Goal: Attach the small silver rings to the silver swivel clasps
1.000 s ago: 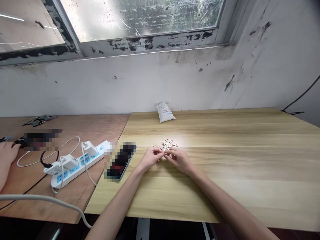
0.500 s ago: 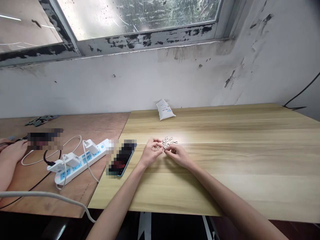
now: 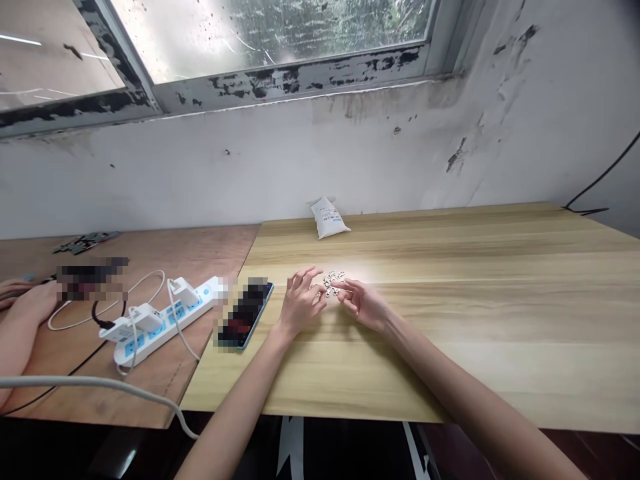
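A small pile of silvery metal clasps (image 3: 332, 277) lies on the light wooden table (image 3: 480, 300), between my two hands. My left hand (image 3: 302, 299) is at the pile's left side, its fingers spread and curved, with fingertips close to the pieces. On the right side, my right hand (image 3: 364, 302) touches the pile's edge with its fingers apart and partly bent. No held piece shows in either hand. Some clasps are partly hidden by the fingers.
A white packet (image 3: 329, 219) lies near the wall. Left of my arm is a phone (image 3: 256, 317). Further left, a power strip (image 3: 170, 327) with plugs and cables sits on a brown table (image 3: 210, 250), near another person's arm (image 3: 23, 327).
Both hands have opened from their pinched poses beside the pile. The right hand's fingers have spread leftward over its edge, and the left hand's fingers have lifted and fanned out.
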Demonstrator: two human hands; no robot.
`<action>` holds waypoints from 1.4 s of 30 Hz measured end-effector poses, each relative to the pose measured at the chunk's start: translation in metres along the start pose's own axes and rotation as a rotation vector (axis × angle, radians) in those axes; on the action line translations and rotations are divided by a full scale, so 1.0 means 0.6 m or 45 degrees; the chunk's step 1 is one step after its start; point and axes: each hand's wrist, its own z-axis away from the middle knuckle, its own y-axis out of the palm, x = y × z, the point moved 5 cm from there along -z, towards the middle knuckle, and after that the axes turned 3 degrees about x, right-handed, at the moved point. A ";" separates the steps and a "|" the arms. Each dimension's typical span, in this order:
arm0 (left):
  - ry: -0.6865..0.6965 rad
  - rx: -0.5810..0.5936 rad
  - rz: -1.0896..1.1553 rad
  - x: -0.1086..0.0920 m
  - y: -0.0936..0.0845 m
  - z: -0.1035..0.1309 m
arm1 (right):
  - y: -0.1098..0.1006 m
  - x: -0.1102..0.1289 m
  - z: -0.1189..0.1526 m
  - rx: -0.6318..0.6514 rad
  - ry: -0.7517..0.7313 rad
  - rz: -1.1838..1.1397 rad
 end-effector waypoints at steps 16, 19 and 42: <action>-0.496 0.143 0.505 0.021 0.015 0.006 | 0.044 0.020 0.015 -0.480 -0.479 1.663; -0.494 0.126 0.436 0.016 0.010 0.006 | 0.051 0.017 0.012 -0.468 -0.467 1.752; -0.565 0.064 0.599 0.046 0.029 0.015 | 0.030 0.005 0.004 -0.351 -0.534 1.247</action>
